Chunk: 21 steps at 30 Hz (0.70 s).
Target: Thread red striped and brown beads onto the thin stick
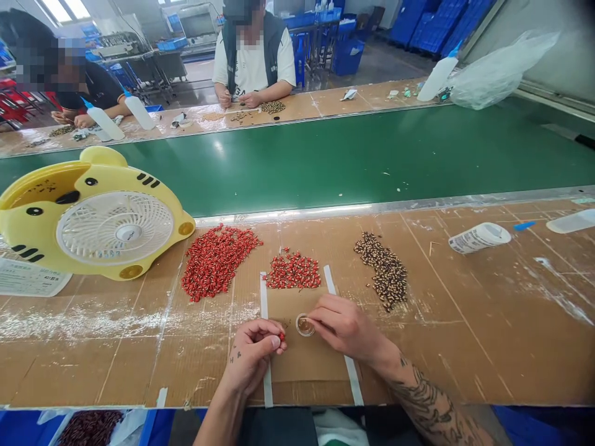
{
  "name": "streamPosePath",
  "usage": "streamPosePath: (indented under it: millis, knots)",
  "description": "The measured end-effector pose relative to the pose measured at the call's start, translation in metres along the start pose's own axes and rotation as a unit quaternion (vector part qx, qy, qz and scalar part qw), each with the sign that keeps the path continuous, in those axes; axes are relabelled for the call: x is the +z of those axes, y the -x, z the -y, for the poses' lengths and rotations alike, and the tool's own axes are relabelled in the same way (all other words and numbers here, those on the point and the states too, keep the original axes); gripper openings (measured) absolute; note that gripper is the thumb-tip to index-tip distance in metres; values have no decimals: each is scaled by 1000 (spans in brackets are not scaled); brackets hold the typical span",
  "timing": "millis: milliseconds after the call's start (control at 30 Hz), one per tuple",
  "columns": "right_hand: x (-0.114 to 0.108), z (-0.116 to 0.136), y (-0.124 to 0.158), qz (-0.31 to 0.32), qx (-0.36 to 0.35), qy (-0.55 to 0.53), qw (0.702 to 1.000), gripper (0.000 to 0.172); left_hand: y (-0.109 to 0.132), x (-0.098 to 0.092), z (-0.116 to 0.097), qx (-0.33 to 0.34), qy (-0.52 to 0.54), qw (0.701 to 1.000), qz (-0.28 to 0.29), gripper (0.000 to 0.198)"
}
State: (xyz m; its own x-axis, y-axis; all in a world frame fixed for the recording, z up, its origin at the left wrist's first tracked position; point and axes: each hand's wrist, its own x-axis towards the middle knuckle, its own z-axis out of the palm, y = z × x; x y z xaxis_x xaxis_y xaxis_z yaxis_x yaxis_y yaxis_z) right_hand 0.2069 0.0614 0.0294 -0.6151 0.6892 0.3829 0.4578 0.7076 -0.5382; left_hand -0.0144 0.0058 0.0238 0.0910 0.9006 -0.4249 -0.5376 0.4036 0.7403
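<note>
My left hand (257,352) is closed in a pinch on a small red piece (281,336), just left of a small clear round dish (305,325). With fingertips together, my right hand (343,327) holds a thin pale stick (304,319) whose tip is over the dish. Both hands are above a brown card (307,365) edged with white tape strips. At the card's far end lies a small heap of red pieces with pale tips (294,271). A larger heap of red pieces (218,260) lies to the left. Small dark-and-tan pieces (383,269) are piled to the right.
A yellow animal-shaped fan (97,217) lies at the left. On the right are a white bottle (481,237) and a blue nozzle cap (525,226). Beyond the cardboard-covered table (432,347) runs a green conveyor belt (325,164). Two people sit across it, near white squeeze bottles.
</note>
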Motion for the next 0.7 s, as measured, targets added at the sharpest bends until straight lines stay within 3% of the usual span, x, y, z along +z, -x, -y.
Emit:
streamPosePath:
  millis: [167,400,600,700]
  knots:
    - [-2,-2,0,49,-31,18,998,33,-3,1,5,15,-18,999,-28,17]
    - [0,-5,0,45,-9,7,999,30,-4,8,14,36,-63,995,-74,13]
    - [-3,-4,2,40,10,-34,999,27,-6,6,17,28,-62,996,-52,12]
    - [-10,0,3,1,41,-100,994,21,-6,6,19,27,-63,997,-40,13]
